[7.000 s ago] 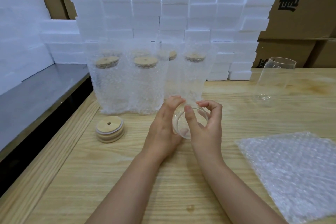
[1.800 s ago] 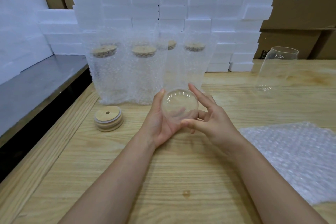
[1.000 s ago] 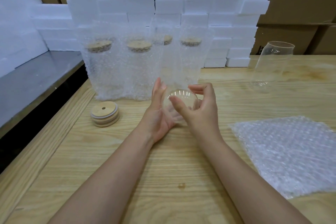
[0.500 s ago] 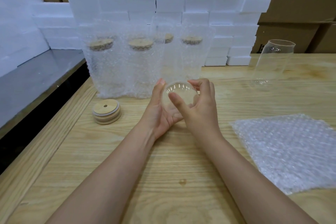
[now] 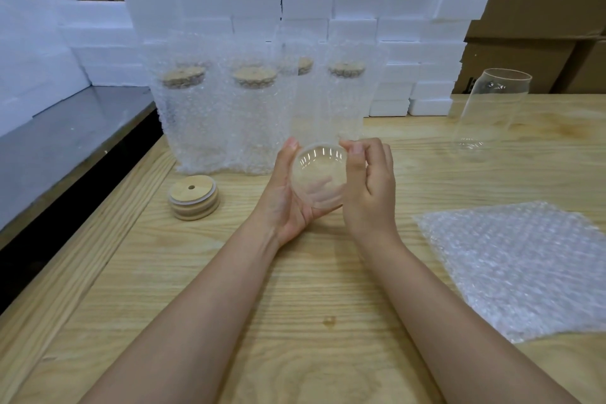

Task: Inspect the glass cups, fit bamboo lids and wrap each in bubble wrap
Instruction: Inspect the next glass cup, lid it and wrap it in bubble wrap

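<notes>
Head view showed me holding a bare glass cup (image 5: 319,179) tipped on its side above the tabletop (image 5: 295,289), one round end turned toward my face. My left hand (image 5: 285,197) cradled it from below with the fingers curled under the wall, so that grip was grasping the cup; my right hand (image 5: 369,187) pinched the right side of the rim, thumb and forefinger touching the glass. I judged this to be the inspection step, since the cup carried no lid and no wrap. To the near left lay a small stack of bamboo lids (image 5: 193,197), well apart from my hands. To the far left stood four wrapped cups (image 5: 259,115), lidded and finished. A second bare cup (image 5: 488,111) waited at the far right, and a sheet of bubble wrap (image 5: 518,266) lay flat at the near right. Next, I judged, the cup wanted standing upright, mouth up, while one hand freed itself to fetch the top lid from the stack.
</notes>
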The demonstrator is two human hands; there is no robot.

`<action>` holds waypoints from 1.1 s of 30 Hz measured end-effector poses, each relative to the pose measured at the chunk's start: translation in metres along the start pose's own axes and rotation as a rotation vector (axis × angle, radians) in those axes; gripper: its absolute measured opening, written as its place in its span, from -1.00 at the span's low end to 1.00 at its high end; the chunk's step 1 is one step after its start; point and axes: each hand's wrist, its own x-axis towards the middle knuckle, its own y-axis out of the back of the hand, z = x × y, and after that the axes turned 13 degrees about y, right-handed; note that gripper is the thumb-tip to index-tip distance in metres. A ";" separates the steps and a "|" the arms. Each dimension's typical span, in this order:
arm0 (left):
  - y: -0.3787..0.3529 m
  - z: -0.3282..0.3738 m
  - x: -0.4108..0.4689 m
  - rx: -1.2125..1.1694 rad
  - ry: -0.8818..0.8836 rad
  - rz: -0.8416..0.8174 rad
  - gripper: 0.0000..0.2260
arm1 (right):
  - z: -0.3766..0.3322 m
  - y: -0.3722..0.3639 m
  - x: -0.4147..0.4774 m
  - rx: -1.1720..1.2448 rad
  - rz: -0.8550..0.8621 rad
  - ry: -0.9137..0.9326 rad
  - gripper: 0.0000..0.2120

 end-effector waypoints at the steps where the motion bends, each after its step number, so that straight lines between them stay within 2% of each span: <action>1: 0.000 0.000 0.000 -0.005 0.015 0.005 -0.37 | -0.001 0.000 0.000 0.021 0.016 -0.016 -0.85; 4: -0.004 -0.001 0.001 -0.053 0.024 0.022 -0.40 | -0.001 0.000 -0.001 0.114 0.098 -0.148 -0.87; 7: -0.008 -0.002 0.001 -0.042 -0.047 0.097 -0.40 | 0.001 0.001 0.002 0.198 0.154 -0.397 -0.71; 9: -0.008 -0.004 0.001 -0.023 -0.064 0.109 -0.37 | 0.001 0.005 0.004 0.264 0.144 -0.478 -0.70; 12: -0.007 -0.003 0.002 -0.036 -0.032 0.118 -0.40 | -0.001 0.009 0.003 0.354 0.038 -0.398 -0.75; 15: -0.005 0.002 0.000 -0.056 0.017 0.046 -0.38 | -0.003 0.011 0.000 0.270 -0.141 -0.234 -0.68; 19: -0.004 0.005 -0.002 -0.045 -0.011 0.035 -0.41 | -0.004 0.008 -0.001 0.232 -0.219 -0.232 -0.69; 26: -0.005 0.005 -0.001 0.048 -0.024 0.053 -0.40 | -0.002 0.005 0.000 0.241 -0.160 -0.219 -0.70; 29: -0.005 0.005 0.000 0.087 -0.048 0.082 -0.48 | -0.001 0.006 0.001 0.279 -0.123 -0.237 -0.67; 32: -0.005 0.002 0.001 0.133 -0.160 0.124 -0.57 | 0.003 0.005 0.000 0.275 0.000 -0.340 -0.58; 33: -0.004 0.001 0.002 0.159 -0.204 0.144 -0.46 | 0.003 0.005 0.001 0.285 0.070 -0.394 -0.58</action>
